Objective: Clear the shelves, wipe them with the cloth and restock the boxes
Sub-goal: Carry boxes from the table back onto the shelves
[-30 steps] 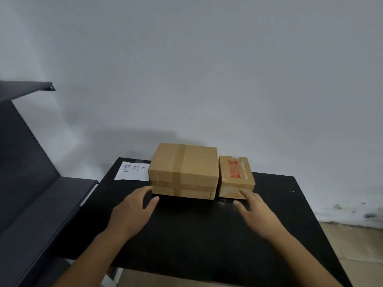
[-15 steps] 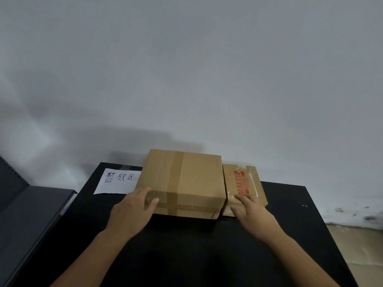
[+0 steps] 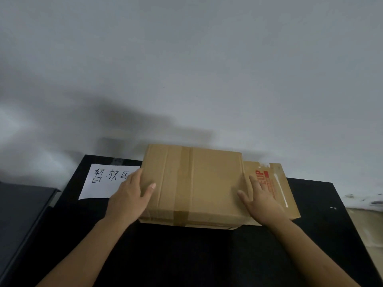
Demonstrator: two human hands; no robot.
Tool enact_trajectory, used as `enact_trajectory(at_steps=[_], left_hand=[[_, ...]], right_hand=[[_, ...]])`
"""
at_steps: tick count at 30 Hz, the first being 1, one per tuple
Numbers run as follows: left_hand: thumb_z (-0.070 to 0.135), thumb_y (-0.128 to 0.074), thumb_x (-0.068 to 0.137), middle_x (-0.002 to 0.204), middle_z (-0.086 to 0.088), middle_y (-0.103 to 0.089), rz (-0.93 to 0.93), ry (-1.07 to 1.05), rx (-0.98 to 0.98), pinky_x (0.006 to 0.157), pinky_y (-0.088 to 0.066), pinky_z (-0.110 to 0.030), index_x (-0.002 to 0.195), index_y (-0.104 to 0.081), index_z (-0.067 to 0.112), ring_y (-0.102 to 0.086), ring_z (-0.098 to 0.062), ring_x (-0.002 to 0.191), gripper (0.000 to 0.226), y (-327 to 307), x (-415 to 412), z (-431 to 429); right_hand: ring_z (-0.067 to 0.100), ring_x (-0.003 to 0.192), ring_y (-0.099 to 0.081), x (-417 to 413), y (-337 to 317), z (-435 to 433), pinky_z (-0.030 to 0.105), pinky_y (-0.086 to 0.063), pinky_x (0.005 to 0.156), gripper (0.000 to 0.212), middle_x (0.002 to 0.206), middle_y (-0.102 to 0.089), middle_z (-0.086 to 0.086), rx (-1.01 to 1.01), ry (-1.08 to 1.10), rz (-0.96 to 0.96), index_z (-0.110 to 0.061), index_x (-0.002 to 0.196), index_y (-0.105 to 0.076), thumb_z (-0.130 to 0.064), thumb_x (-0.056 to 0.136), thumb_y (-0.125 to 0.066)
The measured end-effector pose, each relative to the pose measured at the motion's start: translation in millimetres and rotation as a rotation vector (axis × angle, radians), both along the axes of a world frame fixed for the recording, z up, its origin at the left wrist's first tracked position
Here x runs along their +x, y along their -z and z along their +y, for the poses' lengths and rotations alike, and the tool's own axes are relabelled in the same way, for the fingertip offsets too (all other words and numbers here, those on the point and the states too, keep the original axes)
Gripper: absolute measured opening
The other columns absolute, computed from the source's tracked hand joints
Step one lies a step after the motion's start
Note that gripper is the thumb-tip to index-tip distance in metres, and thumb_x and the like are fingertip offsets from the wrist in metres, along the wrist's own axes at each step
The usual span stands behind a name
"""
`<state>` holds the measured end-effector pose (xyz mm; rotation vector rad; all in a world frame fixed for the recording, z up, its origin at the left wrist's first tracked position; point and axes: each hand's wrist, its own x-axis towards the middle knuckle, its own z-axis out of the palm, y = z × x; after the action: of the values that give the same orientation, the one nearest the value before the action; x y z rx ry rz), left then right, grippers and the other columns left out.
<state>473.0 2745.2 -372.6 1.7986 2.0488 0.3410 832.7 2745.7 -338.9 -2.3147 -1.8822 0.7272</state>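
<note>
Cardboard box [image 3: 192, 183], the big taped one, sits at the 12 o'clock end of the black table [image 3: 186, 255], its far side close to the grey wall [image 3: 186, 69]. Brown tape runs down the middle of its lid and over the near face. At its 3 o'clock, touching it, lies the smaller box [image 3: 277, 187], flatter, with red lettering on top, partly hidden by fingers.

Left hand [image 3: 128, 197] is on the big box's 9 o'clock side: fingers laid straight along that side, thumb resting across the top edge. Nothing clenched there; it presses rather than grasps. Right hand [image 3: 263, 201] comes in from 5 o'clock and lies spread flat where the two boxes meet, thumb on the big box's lid and straight fingers fanned over the smaller box's printed top. Loose and flat too, no curl round either box.

At the big box's 9 o'clock a white paper sign [image 3: 99, 183] with handwritten black characters lies flat on the table, its right edge under the left hand. Over at the table's 9 o'clock, a dark grey shelf [image 3: 20, 214] stands just beside it.
</note>
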Motion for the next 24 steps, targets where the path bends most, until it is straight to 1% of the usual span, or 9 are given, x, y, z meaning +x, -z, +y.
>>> enact_trajectory(at_steps=[2,4,7,10,12,16,18,21,24], left_hand=[[0.071,-0.033,0.094,0.152,0.0,-0.042,-0.081,-0.046,-0.037,0.091,-0.055,-0.047,0.157,-0.017,0.027,-0.056,-0.024,0.127,0.078,9.6,1.2,12.6],[0.07,-0.04,0.094,0.154,-0.001,-0.043,-0.228,-0.126,-0.074,0.098,-0.05,-0.05,0.157,-0.016,0.031,-0.055,-0.028,0.129,0.078,17.2,3.5,21.1],[0.064,-0.05,0.095,0.152,-0.003,-0.045,-0.46,-0.277,-0.123,0.101,-0.046,-0.048,0.157,-0.018,0.032,-0.053,-0.03,0.128,0.077,26.6,8.3,27.4],[0.06,-0.056,0.094,0.135,0.002,-0.056,-0.615,-0.372,-0.143,0.09,-0.047,-0.041,0.151,-0.035,0.033,-0.058,-0.023,0.118,0.067,34.6,9.6,31.5],[0.058,-0.058,0.094,0.124,0.008,-0.058,-0.687,-0.405,-0.165,0.081,-0.044,-0.034,0.147,-0.043,0.033,-0.057,-0.016,0.108,0.061,36.0,8.6,33.2],[0.056,-0.061,0.093,0.118,0.013,-0.058,-0.768,-0.431,-0.17,0.074,-0.042,-0.025,0.142,-0.048,0.034,-0.056,-0.007,0.1,0.055,37.1,9.1,32.1],[0.056,-0.061,0.093,0.121,0.012,-0.058,-0.778,-0.434,-0.168,0.076,-0.043,-0.026,0.142,-0.048,0.035,-0.056,-0.004,0.099,0.054,36.4,9.6,29.9],[0.056,-0.062,0.092,0.125,0.01,-0.06,-0.782,-0.444,-0.155,0.078,-0.044,-0.028,0.142,-0.048,0.034,-0.059,-0.01,0.108,0.056,34.7,8.5,24.1],[0.054,-0.061,0.093,0.12,0.013,-0.06,-0.801,-0.442,-0.146,0.074,-0.043,-0.022,0.143,-0.048,0.032,-0.057,-0.002,0.103,0.056,30.3,8.8,14.5]], right_hand=[[0.029,0.148,-0.033,-2.1,9.7,15.2,0.05,-0.034,0.116,0.085,0.167,-0.022,0.006,-0.01,0.037,0.072,-0.026,0.163,-0.004,-0.067,0.098,-0.041],[0.029,0.148,-0.033,-5.4,19.0,25.0,0.05,-0.033,0.115,0.09,0.167,-0.021,0.005,-0.013,0.065,0.141,-0.028,0.163,-0.002,-0.071,0.095,-0.043],[0.029,0.149,-0.029,-10.0,34.1,28.4,0.045,-0.027,0.119,0.09,0.167,-0.02,0.004,-0.01,0.118,0.24,-0.024,0.163,-0.001,-0.062,0.097,-0.05],[0.027,0.151,-0.027,-11.0,43.8,29.4,0.042,-0.025,0.12,0.094,0.168,-0.02,0.003,0.029,0.186,0.346,-0.024,0.163,-0.004,-0.061,0.094,-0.056],[0.027,0.15,-0.029,-11.5,47.6,29.6,0.042,-0.028,0.119,0.096,0.167,-0.023,0.002,0.028,0.225,0.395,-0.025,0.163,-0.008,-0.063,0.091,-0.058],[0.025,0.148,-0.032,-13.0,53.2,26.0,0.039,-0.029,0.118,0.091,0.164,-0.029,0.002,0.057,0.286,0.473,-0.025,0.162,-0.015,-0.057,0.091,-0.063],[0.024,0.148,-0.032,-13.6,52.2,25.4,0.037,-0.028,0.118,0.091,0.164,-0.031,0.002,0.064,0.294,0.499,-0.025,0.162,-0.016,-0.055,0.091,-0.064],[0.024,0.148,-0.033,-15.0,49.1,23.1,0.038,-0.029,0.117,0.089,0.163,-0.031,0.002,0.056,0.286,0.521,-0.024,0.162,-0.017,-0.052,0.093,-0.064],[0.023,0.146,-0.035,-15.8,44.4,16.5,0.037,-0.03,0.115,0.086,0.161,-0.034,0.001,0.069,0.28,0.529,-0.025,0.161,-0.019,-0.05,0.093,-0.065]])
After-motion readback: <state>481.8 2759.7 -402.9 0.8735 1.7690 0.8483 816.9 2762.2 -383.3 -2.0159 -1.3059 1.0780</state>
